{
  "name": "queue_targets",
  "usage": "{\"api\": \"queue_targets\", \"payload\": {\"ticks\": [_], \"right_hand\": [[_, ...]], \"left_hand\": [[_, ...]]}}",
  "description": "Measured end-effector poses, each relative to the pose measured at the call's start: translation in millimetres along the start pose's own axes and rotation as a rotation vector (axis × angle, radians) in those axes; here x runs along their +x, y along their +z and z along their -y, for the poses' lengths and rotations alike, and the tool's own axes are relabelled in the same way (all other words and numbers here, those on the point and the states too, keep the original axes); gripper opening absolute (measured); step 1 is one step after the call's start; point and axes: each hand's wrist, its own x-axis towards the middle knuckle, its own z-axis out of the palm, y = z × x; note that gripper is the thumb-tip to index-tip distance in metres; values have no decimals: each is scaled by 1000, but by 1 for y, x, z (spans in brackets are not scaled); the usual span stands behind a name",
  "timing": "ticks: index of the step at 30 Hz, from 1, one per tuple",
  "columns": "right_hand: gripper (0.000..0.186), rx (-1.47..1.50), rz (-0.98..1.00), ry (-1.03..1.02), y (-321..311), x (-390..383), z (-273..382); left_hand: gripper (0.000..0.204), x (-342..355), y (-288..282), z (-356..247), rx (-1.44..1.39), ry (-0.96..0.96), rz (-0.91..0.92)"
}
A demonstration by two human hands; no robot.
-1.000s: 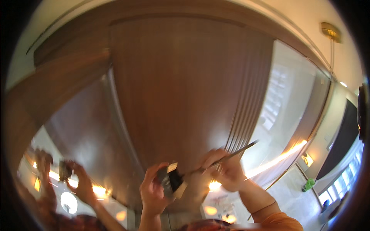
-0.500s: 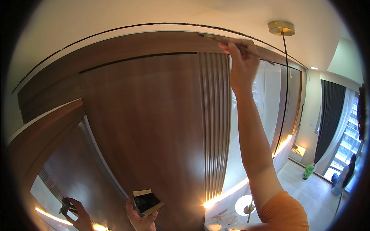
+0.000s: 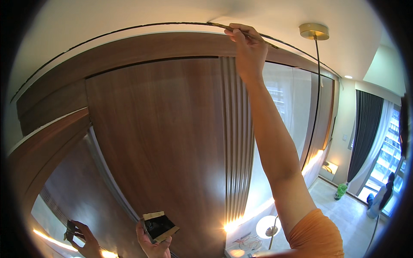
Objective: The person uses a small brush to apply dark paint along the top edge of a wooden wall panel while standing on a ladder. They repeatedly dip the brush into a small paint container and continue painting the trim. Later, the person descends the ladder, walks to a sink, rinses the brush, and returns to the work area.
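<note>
My right hand [image 3: 251,56] is raised to the ceiling, its fingers closed around a thin paintbrush [image 3: 221,26]. The bristle end touches a curved dark line [image 3: 172,23] that runs along the pale ceiling above the wooden cabinet. Low in the view, my left hand [image 3: 150,246] grips a small open box [image 3: 153,215] from below and the side. Its light-edged flaps are folded out, and glossy black paint [image 3: 160,226] lies inside.
A tall brown wood cabinet [image 3: 159,120] with a ribbed strip [image 3: 237,142] fills the middle. A pendant lamp's brass base [image 3: 313,31] and black cord hang at right. A glossy panel at lower left reflects a hand [image 3: 88,241]. Dark curtains [image 3: 365,129] flank a window.
My right hand has moved left and up, bringing the brush tip from the cabinet's top trim onto the dark ceiling line. The left hand with the box has shifted slightly left.
</note>
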Motion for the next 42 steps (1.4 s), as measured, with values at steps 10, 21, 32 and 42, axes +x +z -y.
{"api": "queue_targets", "payload": {"ticks": [10, 21, 32, 42], "right_hand": [[23, -148, -44, 42, -12, 0, -14], [20, -393, -221, -107, -50, -5, -36], [23, -361, -223, -222, 13, -36, -20], [23, -125, -56, -166, 101, -66, 16]], "left_hand": [[87, 4, -9, 8, 113, 78, 55], [80, 0, -3, -2, 409, -37, -67], [72, -8, -7, -10, 1029, 23, -68], [87, 10, 3, 0, -293, 113, 21]]}}
